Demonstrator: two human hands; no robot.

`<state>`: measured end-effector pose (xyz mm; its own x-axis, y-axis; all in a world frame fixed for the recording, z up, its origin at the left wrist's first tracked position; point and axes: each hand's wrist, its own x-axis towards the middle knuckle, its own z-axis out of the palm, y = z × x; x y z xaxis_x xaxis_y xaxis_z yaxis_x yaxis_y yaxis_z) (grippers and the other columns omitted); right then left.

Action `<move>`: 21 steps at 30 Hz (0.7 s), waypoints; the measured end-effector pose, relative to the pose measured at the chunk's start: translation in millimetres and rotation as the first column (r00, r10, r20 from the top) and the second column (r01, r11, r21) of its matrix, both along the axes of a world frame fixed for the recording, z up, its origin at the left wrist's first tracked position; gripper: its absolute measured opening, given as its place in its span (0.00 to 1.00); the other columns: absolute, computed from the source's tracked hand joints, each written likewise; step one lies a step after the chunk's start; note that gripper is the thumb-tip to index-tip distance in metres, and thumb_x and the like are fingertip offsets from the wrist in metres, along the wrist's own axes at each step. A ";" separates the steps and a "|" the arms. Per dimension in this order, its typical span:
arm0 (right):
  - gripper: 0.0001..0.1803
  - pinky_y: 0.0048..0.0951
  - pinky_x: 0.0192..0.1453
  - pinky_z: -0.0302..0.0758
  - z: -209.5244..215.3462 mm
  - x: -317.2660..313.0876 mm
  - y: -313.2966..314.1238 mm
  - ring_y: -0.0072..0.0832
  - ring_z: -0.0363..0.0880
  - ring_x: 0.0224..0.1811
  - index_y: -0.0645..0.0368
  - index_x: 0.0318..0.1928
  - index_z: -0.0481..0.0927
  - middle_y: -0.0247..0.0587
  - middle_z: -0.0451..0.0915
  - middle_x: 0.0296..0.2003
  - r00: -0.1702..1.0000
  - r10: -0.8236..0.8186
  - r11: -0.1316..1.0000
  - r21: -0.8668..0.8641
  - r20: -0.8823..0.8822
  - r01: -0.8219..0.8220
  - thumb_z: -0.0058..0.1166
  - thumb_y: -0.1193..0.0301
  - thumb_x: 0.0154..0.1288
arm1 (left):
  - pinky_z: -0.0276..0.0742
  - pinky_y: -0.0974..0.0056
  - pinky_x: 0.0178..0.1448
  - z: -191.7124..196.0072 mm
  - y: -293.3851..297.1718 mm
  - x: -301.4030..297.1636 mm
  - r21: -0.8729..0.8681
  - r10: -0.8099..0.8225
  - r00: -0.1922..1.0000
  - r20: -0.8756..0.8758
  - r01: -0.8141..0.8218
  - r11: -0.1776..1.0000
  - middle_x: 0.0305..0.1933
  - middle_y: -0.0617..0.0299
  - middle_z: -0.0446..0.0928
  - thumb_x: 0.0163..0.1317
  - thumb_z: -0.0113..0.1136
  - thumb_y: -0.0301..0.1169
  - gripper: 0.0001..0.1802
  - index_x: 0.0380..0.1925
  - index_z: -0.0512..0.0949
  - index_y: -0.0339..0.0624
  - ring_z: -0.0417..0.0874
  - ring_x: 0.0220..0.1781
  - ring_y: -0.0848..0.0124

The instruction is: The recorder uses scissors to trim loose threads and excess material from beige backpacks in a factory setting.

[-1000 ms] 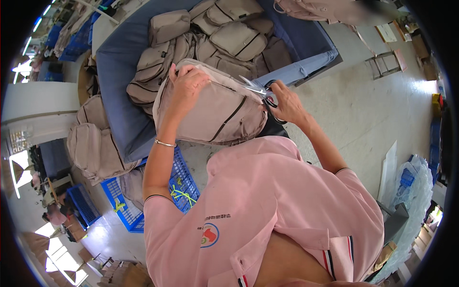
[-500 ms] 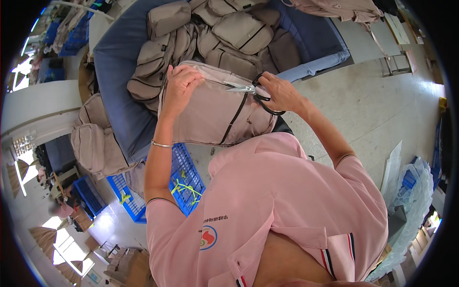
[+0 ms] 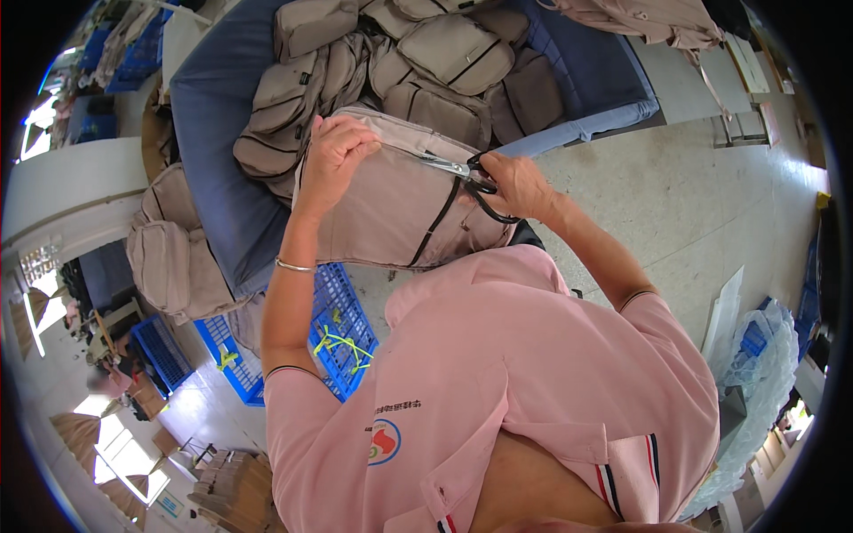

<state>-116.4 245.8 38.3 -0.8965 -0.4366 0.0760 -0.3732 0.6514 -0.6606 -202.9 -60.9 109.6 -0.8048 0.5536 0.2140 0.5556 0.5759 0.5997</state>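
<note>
A beige-pink backpack [image 3: 382, 209] with a black zipper line lies in front of me, against the near side of the blue padded bin. My left hand [image 3: 334, 162] is closed in a pinch at the bag's upper edge; whether a loose thread is also between the fingertips is too small to tell. Black-handled scissors [image 3: 455, 168] are in my right hand [image 3: 522, 186], with fingers through the loops. Their silver blades point left along the bag's upper seam, nearly together, a short way from my left fingertips.
The blue padded bin [image 3: 206, 115] holds several similar bags [image 3: 458, 53]. More backpacks [image 3: 169, 253] rest outside it at left, above blue plastic crates [image 3: 342, 311] with yellow-green ties. Clear plastic wrapping [image 3: 764, 355] stands at right. Another bag [image 3: 640, 18] lies at the far right.
The scissors' blades have come closer together, and my right hand has shifted slightly down and left. My left hand keeps its pinch on the bag's edge.
</note>
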 end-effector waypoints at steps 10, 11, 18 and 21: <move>0.19 0.47 0.32 0.73 -3.1 18.8 -4.7 0.53 0.78 0.29 0.61 0.30 0.73 0.52 0.78 0.27 0.998 -0.054 0.998 -0.026 0.026 0.054 0.62 0.58 0.59 | 0.59 0.59 0.68 10.3 -7.9 16.1 -0.025 -0.021 0.999 0.025 0.021 0.999 0.36 0.66 0.80 0.62 0.62 0.28 0.03 0.33 0.84 0.43 0.76 0.50 0.69; 0.19 0.46 0.31 0.73 0.3 20.8 -7.6 0.53 0.77 0.28 0.61 0.30 0.73 0.51 0.78 0.26 0.997 -0.071 0.997 -0.037 -0.013 0.070 0.62 0.58 0.60 | 0.56 0.57 0.71 13.1 -9.3 20.8 -0.022 -0.013 1.000 0.018 0.013 1.000 0.37 0.67 0.80 0.62 0.62 0.28 0.03 0.33 0.84 0.44 0.76 0.51 0.69; 0.18 0.33 0.28 0.68 7.1 29.3 -17.8 0.28 0.68 0.21 0.60 0.30 0.73 0.36 0.67 0.18 0.873 -0.367 0.785 -0.397 0.322 0.476 0.63 0.59 0.65 | 0.51 0.53 0.77 55.9 -51.0 82.9 -0.025 0.102 0.986 -0.130 -0.106 0.994 0.37 0.68 0.81 0.61 0.63 0.26 0.04 0.33 0.85 0.48 0.77 0.52 0.69; 0.19 0.27 0.26 0.64 -5.9 28.6 -23.5 0.20 0.64 0.22 0.60 0.31 0.75 0.29 0.64 0.17 0.847 -0.487 0.743 -0.407 0.214 0.531 0.61 0.57 0.68 | 0.53 0.52 0.76 71.9 -90.5 135.4 0.005 0.259 0.949 -0.178 -0.263 0.965 0.36 0.67 0.81 0.59 0.64 0.26 0.04 0.33 0.85 0.47 0.77 0.50 0.67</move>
<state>-87.8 222.3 32.4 -0.9877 0.1471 0.0532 0.0039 0.3633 -0.9317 -67.5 -151.3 181.5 -0.8723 0.3345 0.3566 0.4799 0.7251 0.4939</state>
